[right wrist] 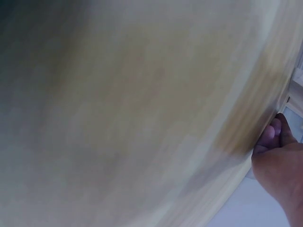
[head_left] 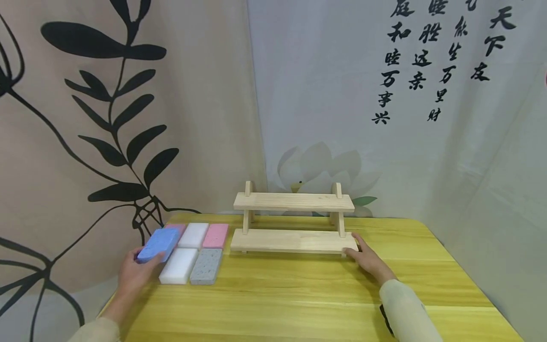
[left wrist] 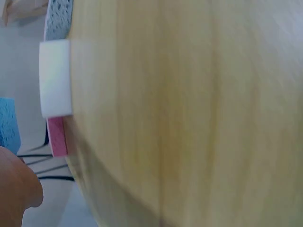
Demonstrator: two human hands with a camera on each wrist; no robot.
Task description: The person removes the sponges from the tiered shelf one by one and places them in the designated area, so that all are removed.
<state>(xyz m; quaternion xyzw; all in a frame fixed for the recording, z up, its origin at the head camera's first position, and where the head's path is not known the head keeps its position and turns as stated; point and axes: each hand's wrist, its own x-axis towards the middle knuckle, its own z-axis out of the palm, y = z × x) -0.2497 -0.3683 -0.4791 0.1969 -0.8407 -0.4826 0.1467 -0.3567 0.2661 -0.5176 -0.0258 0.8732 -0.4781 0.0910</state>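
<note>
My left hand (head_left: pixel 136 271) holds a blue sponge block (head_left: pixel 159 244) by its near left edge, raised and tilted over the left end of a group of sponges. In the left wrist view, the blue block (left wrist: pixel 8 124) shows only in part at the left edge. Beneath and beside it lie a white block (head_left: pixel 178 266), a speckled grey block (head_left: pixel 206 267), another white block (head_left: pixel 193 234) and a pink block (head_left: pixel 216 235). More pink (left wrist: pixel 57 137) is partly hidden. My right hand (head_left: pixel 368 256) grips the right end of the lower board of a two-tier wooden rack (head_left: pixel 292 241).
The wood-grain table (head_left: pixel 290 299) carries everything. The rack's upper board (head_left: pixel 294 202) bears nothing and stands near the back edge. Behind hangs a curtain (head_left: pixel 205 118) with printed plants and writing, close to the table's left and rear edges.
</note>
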